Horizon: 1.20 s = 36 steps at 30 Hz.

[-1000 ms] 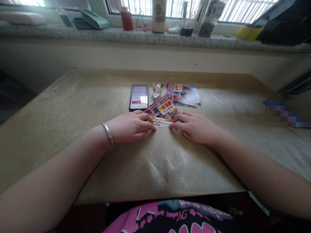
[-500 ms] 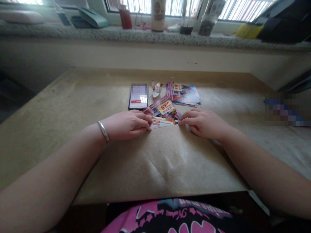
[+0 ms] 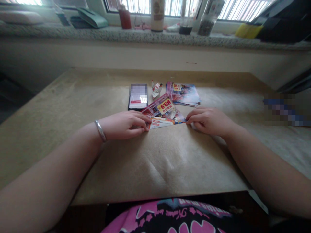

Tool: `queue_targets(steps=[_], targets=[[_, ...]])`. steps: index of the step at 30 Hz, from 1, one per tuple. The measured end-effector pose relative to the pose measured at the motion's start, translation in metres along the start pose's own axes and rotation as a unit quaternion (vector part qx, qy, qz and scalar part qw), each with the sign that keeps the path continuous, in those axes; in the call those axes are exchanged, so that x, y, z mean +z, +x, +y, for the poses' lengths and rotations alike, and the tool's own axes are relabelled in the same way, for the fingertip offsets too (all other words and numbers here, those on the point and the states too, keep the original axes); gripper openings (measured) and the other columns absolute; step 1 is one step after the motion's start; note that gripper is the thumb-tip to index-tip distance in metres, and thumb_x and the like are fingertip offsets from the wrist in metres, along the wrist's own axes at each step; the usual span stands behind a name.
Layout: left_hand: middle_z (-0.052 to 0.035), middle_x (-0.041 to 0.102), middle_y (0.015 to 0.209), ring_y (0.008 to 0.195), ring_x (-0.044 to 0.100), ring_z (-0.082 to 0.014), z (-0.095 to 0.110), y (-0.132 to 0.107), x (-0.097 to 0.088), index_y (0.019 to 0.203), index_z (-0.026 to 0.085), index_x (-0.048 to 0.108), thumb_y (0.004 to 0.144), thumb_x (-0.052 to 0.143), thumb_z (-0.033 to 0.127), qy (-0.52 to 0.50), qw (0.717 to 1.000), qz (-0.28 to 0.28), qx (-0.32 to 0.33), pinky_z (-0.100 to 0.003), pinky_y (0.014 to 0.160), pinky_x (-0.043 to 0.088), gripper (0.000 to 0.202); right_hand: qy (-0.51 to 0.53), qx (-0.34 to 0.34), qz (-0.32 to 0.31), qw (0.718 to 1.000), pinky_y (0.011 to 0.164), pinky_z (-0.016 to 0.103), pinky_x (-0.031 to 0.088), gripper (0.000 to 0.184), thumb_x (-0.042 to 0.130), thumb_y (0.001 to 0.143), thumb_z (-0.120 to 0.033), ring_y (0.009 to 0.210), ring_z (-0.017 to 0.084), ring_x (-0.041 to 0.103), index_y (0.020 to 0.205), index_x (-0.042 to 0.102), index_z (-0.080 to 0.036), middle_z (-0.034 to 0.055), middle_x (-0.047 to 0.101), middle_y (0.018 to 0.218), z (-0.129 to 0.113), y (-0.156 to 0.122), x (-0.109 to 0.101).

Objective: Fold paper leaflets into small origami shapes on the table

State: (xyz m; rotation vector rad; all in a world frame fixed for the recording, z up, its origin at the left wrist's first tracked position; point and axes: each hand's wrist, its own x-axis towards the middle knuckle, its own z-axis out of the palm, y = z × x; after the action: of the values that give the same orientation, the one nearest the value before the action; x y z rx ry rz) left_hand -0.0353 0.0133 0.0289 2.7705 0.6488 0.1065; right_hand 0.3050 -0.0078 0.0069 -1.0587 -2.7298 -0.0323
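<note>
Hands on either side of a folded flyer, as I see it from here.

I have the glossy folded paper flyer (image 3: pixel 162 122) on the brown kraft paper sheet (image 3: pixel 157 168), held between the left hand (image 3: pixel 123 125) and right hand (image 3: pixel 209 122). Behind it, from left to right, I see a black rectangular smartphone (image 3: pixel 137 97), a small folded paper crane (image 3: pixel 156 89) and a stack of printed paper leaflets (image 3: pixel 183 94). Farther back, a speckled granite windowsill (image 3: pixel 145 36) holds a tall bottle (image 3: pixel 157 15) and, to its right, a glass jar (image 3: pixel 206 22).
</note>
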Motion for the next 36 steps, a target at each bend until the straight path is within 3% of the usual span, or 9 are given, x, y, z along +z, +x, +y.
queue_targets(steps=[7, 13, 16, 20, 25, 29, 36], targets=[[-0.0026, 0.063, 0.126, 0.119, 0.055, -0.0162, -0.001, 0.0, 0.001, 0.096, 0.022, 0.071, 0.089, 0.047, 0.022, -0.002, 1.0, 0.0, 0.004, -0.031, 0.105, 0.042, 0.024, 0.033, 0.007, 0.017, 0.999, 0.081, 0.032, 0.05, 0.026, 0.048, 0.081, -0.016, 0.084, 0.018, 0.067, 0.079, 0.073, -0.022, 0.0021, 0.074, 0.095, 0.003, -0.001, 0.003], [-0.0049, 0.066, 0.117, 0.111, 0.058, -0.0169, 0.0, 0.003, 0.004, 0.092, 0.019, 0.068, 0.091, 0.045, 0.025, 0.006, 1.0, 0.022, -0.017, -0.031, 0.099, 0.044, 0.023, 0.071, 0.058, 0.062, 0.994, 0.076, 0.03, 0.049, 0.024, 0.047, 0.079, -0.013, 0.08, 0.018, 0.065, 0.077, 0.07, -0.02, 0.004, 0.072, 0.087, 0.007, -0.001, 0.013], [-0.0059, 0.067, 0.107, 0.102, 0.059, -0.0173, 0.002, 0.007, 0.009, 0.094, 0.018, 0.066, 0.089, 0.047, 0.026, 0.033, 0.998, 0.04, -0.037, -0.031, 0.094, 0.046, 0.021, 0.06, 0.105, 0.09, 0.989, 0.069, 0.029, 0.048, 0.023, 0.048, 0.079, -0.015, 0.073, 0.017, 0.063, 0.085, 0.069, -0.02, 0.0048, 0.071, 0.084, 0.0, 0.003, 0.015], [-0.0084, 0.062, 0.116, 0.107, 0.057, -0.0223, 0.009, 0.013, 0.02, 0.11, 0.019, 0.063, 0.088, 0.053, 0.033, 0.106, 0.99, 0.076, -0.06, -0.037, 0.094, 0.047, 0.028, 0.096, 0.138, 0.104, 0.98, 0.067, 0.028, 0.048, 0.034, 0.049, 0.081, -0.016, 0.07, 0.015, 0.06, 0.111, 0.065, -0.022, 0.0049, 0.069, 0.096, -0.013, 0.01, 0.012], [-0.0085, 0.066, 0.108, 0.095, 0.063, -0.0208, 0.022, 0.018, 0.027, 0.107, 0.02, 0.067, 0.094, 0.045, 0.031, 0.202, 0.97, 0.113, -0.074, -0.033, 0.08, 0.053, 0.028, 0.1, 0.146, 0.115, 0.977, 0.073, 0.032, 0.051, 0.043, 0.049, 0.083, -0.018, 0.085, 0.018, 0.061, 0.124, 0.059, -0.024, 0.0086, 0.064, 0.111, -0.021, 0.015, 0.012], [-0.0072, 0.067, 0.103, 0.091, 0.065, -0.0194, 0.024, 0.017, 0.026, 0.105, 0.02, 0.066, 0.093, 0.047, 0.022, 0.25, 0.964, 0.083, -0.036, -0.029, 0.072, 0.053, 0.022, 0.11, 0.137, 0.143, 0.974, 0.078, 0.037, 0.053, 0.042, 0.05, 0.083, -0.019, 0.097, 0.022, 0.06, 0.124, 0.058, -0.024, 0.0098, 0.061, 0.12, -0.018, 0.016, 0.016], [-0.0059, 0.068, 0.099, 0.085, 0.065, -0.0166, 0.027, 0.016, 0.021, 0.098, 0.018, 0.065, 0.09, 0.048, 0.012, 0.268, 0.962, 0.04, 0.021, -0.025, 0.067, 0.051, 0.019, 0.133, 0.128, 0.169, 0.968, 0.08, 0.039, 0.053, 0.043, 0.051, 0.083, -0.019, 0.101, 0.022, 0.06, 0.126, 0.055, -0.023, 0.0104, 0.059, 0.124, -0.013, 0.016, 0.018]])
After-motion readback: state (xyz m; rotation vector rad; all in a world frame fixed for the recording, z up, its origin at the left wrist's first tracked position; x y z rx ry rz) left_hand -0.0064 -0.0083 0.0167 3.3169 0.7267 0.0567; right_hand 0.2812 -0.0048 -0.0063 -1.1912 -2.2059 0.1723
